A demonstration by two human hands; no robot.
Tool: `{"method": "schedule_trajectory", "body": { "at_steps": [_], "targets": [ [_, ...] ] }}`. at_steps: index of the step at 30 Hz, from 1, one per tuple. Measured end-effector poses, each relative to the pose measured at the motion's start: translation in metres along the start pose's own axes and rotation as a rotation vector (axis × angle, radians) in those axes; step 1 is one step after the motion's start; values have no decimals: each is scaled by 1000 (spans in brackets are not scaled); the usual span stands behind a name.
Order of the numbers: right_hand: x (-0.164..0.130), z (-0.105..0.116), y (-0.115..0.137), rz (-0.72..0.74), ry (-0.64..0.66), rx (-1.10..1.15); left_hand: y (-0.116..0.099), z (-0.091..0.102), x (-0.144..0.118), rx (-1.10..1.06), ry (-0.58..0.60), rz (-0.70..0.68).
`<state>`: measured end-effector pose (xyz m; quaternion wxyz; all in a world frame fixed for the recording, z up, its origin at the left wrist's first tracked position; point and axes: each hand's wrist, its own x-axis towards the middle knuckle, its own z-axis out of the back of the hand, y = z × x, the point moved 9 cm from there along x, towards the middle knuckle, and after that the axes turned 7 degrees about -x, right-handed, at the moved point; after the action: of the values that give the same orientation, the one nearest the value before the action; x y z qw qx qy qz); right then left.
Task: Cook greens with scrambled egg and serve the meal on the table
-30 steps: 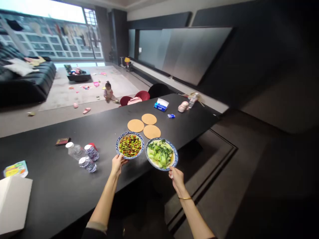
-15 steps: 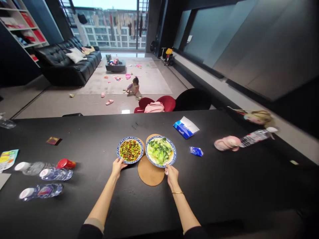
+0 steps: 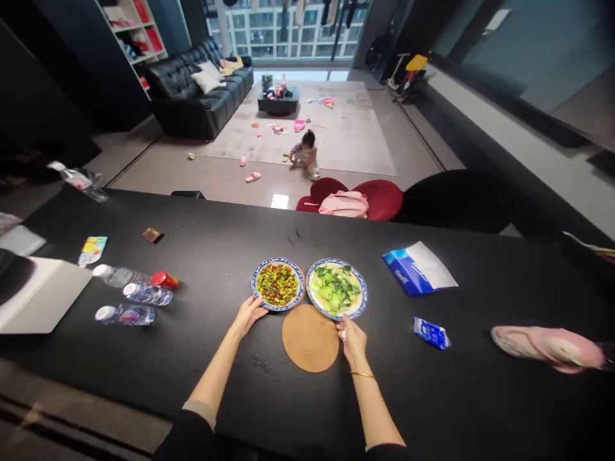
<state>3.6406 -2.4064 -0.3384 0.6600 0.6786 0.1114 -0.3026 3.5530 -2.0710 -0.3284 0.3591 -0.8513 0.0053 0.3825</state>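
Two blue-rimmed plates rest on the black table (image 3: 202, 358). The left plate (image 3: 278, 284) holds a red and green chopped dish; my left hand (image 3: 250, 314) grips its near rim. The right plate (image 3: 337, 297) holds green vegetables; my right hand (image 3: 352, 336) grips its near edge. A round cork mat (image 3: 310, 337) lies bare just in front of the plates, between my hands. Both plates cover other mats, which are hidden.
Several water bottles (image 3: 129, 296) lie at the left beside a white box (image 3: 38, 298). A blue tissue pack (image 3: 419, 267), a small blue packet (image 3: 431, 333) and a pink shoe (image 3: 545, 346) lie at the right. Red chairs (image 3: 355, 198) stand behind the table. A child (image 3: 303, 152) sits on the floor beyond.
I have stepped up to the table with both plates. They have come down from the air onto the cork mats at the table's middle. My hands stay on their rims.
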Motion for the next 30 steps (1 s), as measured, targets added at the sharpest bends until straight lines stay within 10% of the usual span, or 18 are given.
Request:
{"method": "schedule_trajectory", "body": {
  "at_steps": [5, 9, 16, 22, 26, 30],
  "targets": [
    [-79, -6, -28, -1, 59, -157, 15, 48, -60, -135, -130, -78],
    [-193, -83, -103, -101, 397, -315, 39, 117, -146, -73, -150, -188],
    [-499, -289, -263, -458, 1212, -300, -15, 348, -349, 519, -649, -738],
    [-751, -381, -375, -528, 1708, -624, -76, 546, -523, 816, -1125, -875],
    [-847, -417, -437, -647, 1818, -806, -106, 640, -593, 684, -1375, -914],
    [-884, -497, -494, -615, 1729, -852, -148, 738, -597, 465, -1416, -996]
  ]
}}
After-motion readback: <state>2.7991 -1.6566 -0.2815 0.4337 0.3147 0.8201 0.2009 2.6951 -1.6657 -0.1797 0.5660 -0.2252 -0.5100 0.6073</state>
